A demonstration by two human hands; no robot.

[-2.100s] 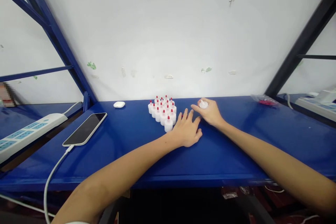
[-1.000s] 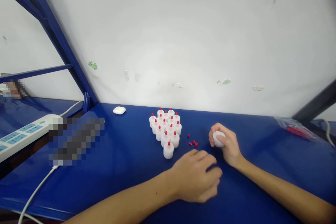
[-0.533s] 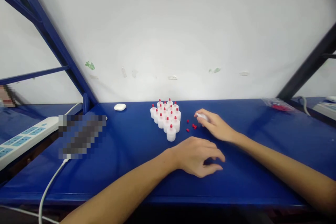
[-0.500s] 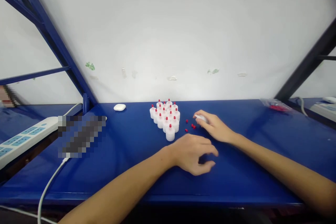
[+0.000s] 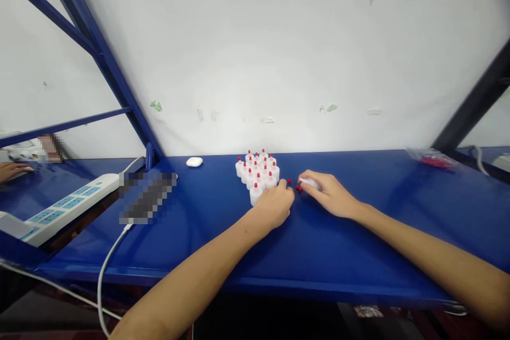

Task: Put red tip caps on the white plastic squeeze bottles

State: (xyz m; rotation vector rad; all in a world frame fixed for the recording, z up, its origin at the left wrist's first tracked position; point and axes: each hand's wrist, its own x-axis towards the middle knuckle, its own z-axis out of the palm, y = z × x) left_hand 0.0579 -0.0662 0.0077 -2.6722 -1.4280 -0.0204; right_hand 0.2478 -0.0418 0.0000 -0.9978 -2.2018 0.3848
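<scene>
My right hand (image 5: pixel 329 194) is closed around a small white squeeze bottle (image 5: pixel 309 183), which lies tilted with its nozzle toward the left. My left hand (image 5: pixel 277 203) rests low over the table with its fingers pinched together; what they hold, if anything, is hidden. Small red caps (image 5: pixel 298 188) lie on the blue table between my hands, and another red cap (image 5: pixel 289 180) sits slightly farther back. Just left of my left hand stands a tight group of upright white bottles (image 5: pixel 258 183), topped with red caps. My left hand partly covers the nearest ones.
A clear bag of red pieces (image 5: pixel 434 160) lies at the back right. On the left are a white oval object (image 5: pixel 194 161), a blurred dark device (image 5: pixel 147 199) with a white cable, and a power strip (image 5: pixel 71 204). Blue frame posts (image 5: pixel 115 79) flank the wall. Another person's hand (image 5: pixel 14 171) shows far left.
My left hand has moved left and away from me to the loose caps, its fingers going from spread to pinched. My right hand keeps the bottle. The camera view has shifted slightly.
</scene>
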